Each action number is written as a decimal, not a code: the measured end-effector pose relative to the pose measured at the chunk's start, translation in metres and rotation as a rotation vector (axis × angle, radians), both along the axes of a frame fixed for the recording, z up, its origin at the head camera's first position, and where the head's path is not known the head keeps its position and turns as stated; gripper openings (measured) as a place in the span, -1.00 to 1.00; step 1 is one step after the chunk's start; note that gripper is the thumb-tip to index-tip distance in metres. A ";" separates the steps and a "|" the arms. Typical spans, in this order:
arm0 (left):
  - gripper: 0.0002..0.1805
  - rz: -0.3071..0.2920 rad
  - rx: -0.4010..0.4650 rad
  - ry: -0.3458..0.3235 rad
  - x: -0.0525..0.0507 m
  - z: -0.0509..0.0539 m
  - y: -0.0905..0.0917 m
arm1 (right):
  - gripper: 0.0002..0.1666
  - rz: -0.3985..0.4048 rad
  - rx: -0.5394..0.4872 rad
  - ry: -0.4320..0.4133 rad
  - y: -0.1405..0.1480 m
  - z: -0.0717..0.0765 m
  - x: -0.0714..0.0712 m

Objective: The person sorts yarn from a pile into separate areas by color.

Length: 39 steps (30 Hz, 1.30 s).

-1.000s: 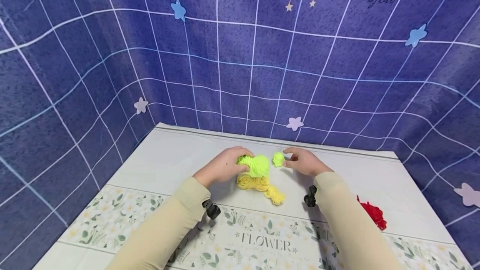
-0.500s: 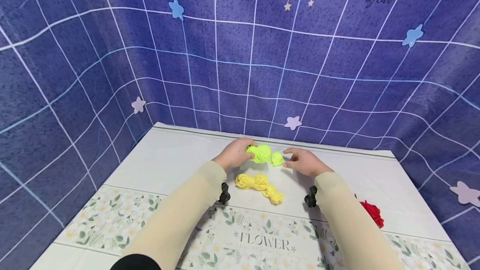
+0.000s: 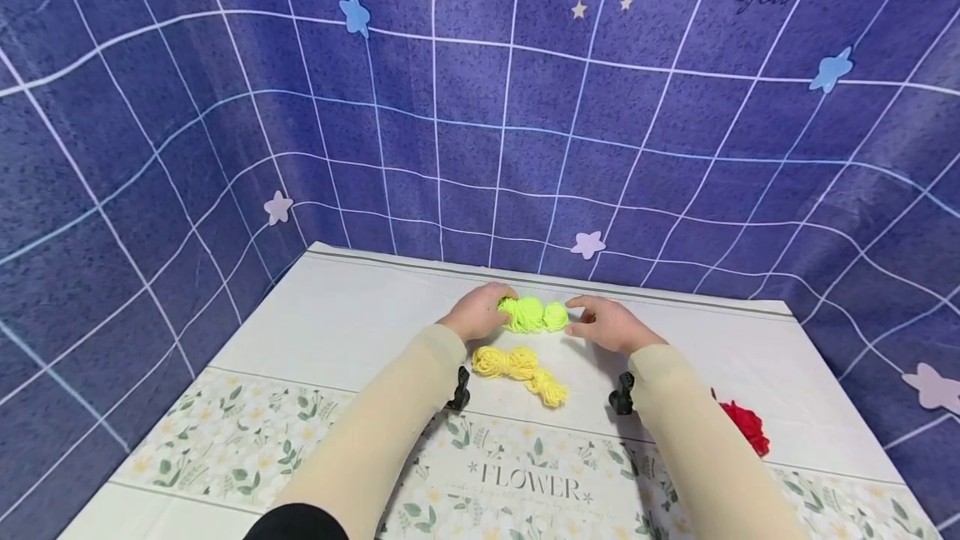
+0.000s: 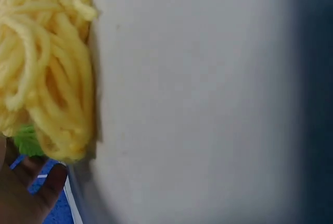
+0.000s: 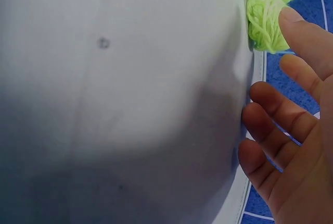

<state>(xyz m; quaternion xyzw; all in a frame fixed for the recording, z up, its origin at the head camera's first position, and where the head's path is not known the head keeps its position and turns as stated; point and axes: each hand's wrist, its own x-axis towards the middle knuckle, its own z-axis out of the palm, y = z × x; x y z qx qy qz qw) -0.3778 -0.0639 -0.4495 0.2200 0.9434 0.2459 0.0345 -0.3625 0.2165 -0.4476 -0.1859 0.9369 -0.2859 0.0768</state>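
In the head view my left hand grips the left end of a neon green yarn bundle, near the table's back edge. Against its right side lies a smaller neon green yarn ball; whether the two are joined I cannot tell. My right hand is beside the small ball, thumb and fingers apart. In the right wrist view its thumb overlaps the green yarn, while the other fingers are loosely bent. A yellow yarn bundle lies in front; it fills the left wrist view's upper left corner, hiding most of the green yarn.
A smaller yellow yarn tuft adjoins the yellow bundle at its lower right. Red yarn lies right of my right forearm. The white table cover has a printed floral band, and a blue gridded curtain hangs behind.
My left hand has carried the larger green bundle back and to the right, from over the yellow yarn to beside the small green ball. My right hand has stayed by the ball.
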 end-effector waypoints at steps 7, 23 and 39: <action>-0.43 -0.039 0.053 0.004 0.002 0.001 -0.012 | -0.30 -0.008 -0.001 0.014 0.000 0.000 0.001; -0.41 -0.122 0.065 0.042 0.037 0.020 -0.038 | -0.32 0.032 -0.062 0.077 -0.005 0.014 0.029; -0.36 -0.266 0.007 -0.017 0.076 0.017 -0.036 | -0.36 0.183 -0.107 0.066 -0.024 0.008 0.077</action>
